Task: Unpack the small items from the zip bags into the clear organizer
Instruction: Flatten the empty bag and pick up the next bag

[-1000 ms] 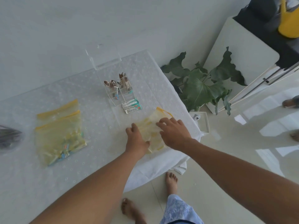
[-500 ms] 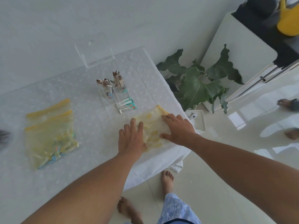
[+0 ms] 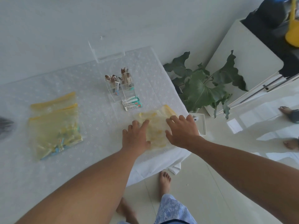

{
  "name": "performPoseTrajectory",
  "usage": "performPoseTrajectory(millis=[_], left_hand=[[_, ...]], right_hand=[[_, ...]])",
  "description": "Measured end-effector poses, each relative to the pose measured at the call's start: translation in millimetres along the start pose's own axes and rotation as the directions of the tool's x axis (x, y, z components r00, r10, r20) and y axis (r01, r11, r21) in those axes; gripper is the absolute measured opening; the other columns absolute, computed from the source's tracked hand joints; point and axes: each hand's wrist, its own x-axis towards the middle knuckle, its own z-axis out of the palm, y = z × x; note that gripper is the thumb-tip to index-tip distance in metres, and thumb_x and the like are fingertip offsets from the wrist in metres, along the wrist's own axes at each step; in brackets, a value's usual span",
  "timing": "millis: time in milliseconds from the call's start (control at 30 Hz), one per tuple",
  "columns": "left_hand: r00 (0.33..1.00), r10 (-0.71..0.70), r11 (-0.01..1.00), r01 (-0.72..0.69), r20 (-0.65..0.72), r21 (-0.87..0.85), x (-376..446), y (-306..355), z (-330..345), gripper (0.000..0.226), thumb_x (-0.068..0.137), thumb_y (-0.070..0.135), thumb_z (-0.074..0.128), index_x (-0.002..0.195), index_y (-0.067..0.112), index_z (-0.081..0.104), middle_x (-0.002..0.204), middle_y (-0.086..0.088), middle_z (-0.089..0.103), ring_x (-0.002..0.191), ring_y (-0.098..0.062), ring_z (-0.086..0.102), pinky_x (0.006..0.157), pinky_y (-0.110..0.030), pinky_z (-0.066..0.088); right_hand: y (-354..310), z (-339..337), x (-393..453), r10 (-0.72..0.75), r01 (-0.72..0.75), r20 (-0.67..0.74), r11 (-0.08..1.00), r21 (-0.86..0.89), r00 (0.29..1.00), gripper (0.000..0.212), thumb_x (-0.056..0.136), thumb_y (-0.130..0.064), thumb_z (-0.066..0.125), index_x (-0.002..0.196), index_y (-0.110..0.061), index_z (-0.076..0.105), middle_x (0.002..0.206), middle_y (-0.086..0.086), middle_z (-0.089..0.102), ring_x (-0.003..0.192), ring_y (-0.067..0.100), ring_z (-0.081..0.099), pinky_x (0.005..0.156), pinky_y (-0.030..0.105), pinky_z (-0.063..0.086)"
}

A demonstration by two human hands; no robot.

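While both lie flat with fingers spread, the left hand (image 3: 135, 137) and right hand (image 3: 182, 130) press the zip bag (image 3: 155, 126) between them.

A pale wall (image 3: 64, 21) rises behind the surface (image 3: 97, 126), which wears a white eyelet cloth. A leafy plant (image 3: 202, 88) stands beside a white cabinet (image 3: 242, 62) on glossy, light-reflecting floor tiles (image 3: 226, 159).

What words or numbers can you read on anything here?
White and teal packets lying in front of the clear organizer: rows of print and a small red mark, too blurred to read.
Packets standing inside the organizer: labels too small to read.
Filled zip bag on the left: small printed items inside, unreadable.
Nothing else shows any text.
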Motion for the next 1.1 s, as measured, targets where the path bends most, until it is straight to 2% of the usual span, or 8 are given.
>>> performPoseTrajectory(millis=[100,200,300,500,800,933,1033,1100], left_hand=[[0.999,0.041,0.979,-0.043,-0.012,-0.198,-10.5,-7.4,-0.5,0.081,0.083,0.046,0.071,0.147,0.043,0.022,0.142,-0.003,0.035,0.123,-0.026,0.051,0.097,-0.043,0.047],[1.0,0.025,0.951,-0.027,-0.009,-0.307,-20.9,-24.9,-7.5,0.07,0.088,0.043,0.066,0.146,0.044,0.026,0.143,0.001,0.033,0.12,-0.025,0.054,0.094,-0.043,0.051],[0.999,-0.011,0.957,0.001,-0.033,-0.289,-30.9,-58.4,-18.5,0.06,0.092,0.042,0.061,0.145,0.037,0.032,0.139,0.001,0.037,0.119,-0.023,0.055,0.091,-0.041,0.051],[0.977,-0.205,0.944,0.184,-0.051,-0.275,-61.4,-157.4,-41.0,0.046,0.095,0.038,0.056,0.138,0.027,0.043,0.134,-0.002,0.045,0.121,-0.024,0.053,0.09,-0.04,0.05],[0.852,-0.518,0.817,0.467,-0.076,-0.339,-107.3,-279.6,-53.7,0.035,0.091,0.031,0.06,0.125,0.021,0.056,0.122,-0.008,0.05,0.115,-0.031,0.052,0.09,-0.042,0.048],[0.745,-0.666,0.658,0.572,-0.023,-0.49,-107.7,-304.3,-53.3,0.038,0.089,0.029,0.064,0.124,0.017,0.056,0.129,-0.011,0.045,0.114,-0.032,0.052,0.089,-0.04,0.05],[0.638,-0.766,0.422,0.584,0.071,-0.693,-102.8,-312.9,-55.1,0.047,0.088,0.025,0.065,0.131,0.015,0.05,0.132,-0.011,0.046,0.106,-0.029,0.057,0.077,-0.033,0.047],[0.604,-0.782,0.263,0.545,0.156,-0.796,-99.3,-315.3,-55.7,0.058,0.088,0.026,0.066,0.14,0.014,0.041,0.128,-0.008,0.05,0.099,-0.027,0.057,0.071,-0.03,0.043]], right_hand=[[-11.3,-14.4,9.7,-0.001,0.002,-0.06,1.0,0.013,0.998,0.04,0.097,-0.047,0.04,0.121,-0.024,0.061,0.118,-0.002,0.063,0.099,0.025,0.06,0.084,0.042,0.038],[-27.5,-27.4,21.0,-0.01,0.022,-0.093,0.992,0.122,0.996,0.035,0.097,-0.044,0.04,0.118,-0.025,0.061,0.107,-0.005,0.067,0.091,0.023,0.064,0.078,0.037,0.044],[-51.6,-41.6,34.5,-0.05,0.07,-0.096,0.974,0.216,0.994,0.032,0.099,-0.043,0.039,0.12,-0.028,0.056,0.102,-0.008,0.068,0.088,0.022,0.067,0.071,0.033,0.049],[-129.3,-64.4,71.4,-0.113,0.126,-0.059,0.942,0.31,0.992,0.031,0.099,-0.044,0.039,0.123,-0.031,0.052,0.113,-0.003,0.071,0.094,0.029,0.068,0.075,0.037,0.049],[-253.7,-84.9,112.6,-0.088,0.021,0.092,0.824,0.566,0.992,0.036,0.097,-0.054,0.044,0.119,-0.031,0.06,0.108,-0.002,0.067,0.098,0.026,0.064,0.078,0.035,0.046],[-287.3,-89.9,129.2,-0.084,-0.097,0.187,0.613,0.784,0.979,0.036,0.095,-0.054,0.051,0.098,-0.02,0.065,0.094,0.004,0.072,0.086,0.026,0.07,0.081,0.041,0.059],[-306.3,-94.8,138.7,-0.065,-0.229,0.289,0.458,0.859,0.955,0.038,0.094,-0.047,0.059,0.075,-0.015,0.059,0.073,0.01,0.072,0.073,0.03,0.074,0.068,0.04,0.06],[-315.4,-93.7,142.4,-0.052,-0.275,0.329,0.437,0.856,0.943,0.037,0.092,-0.044,0.064,0.071,-0.013,0.062,0.068,0.009,0.071,0.055,0.025,0.068,0.055,0.033,0.055]])
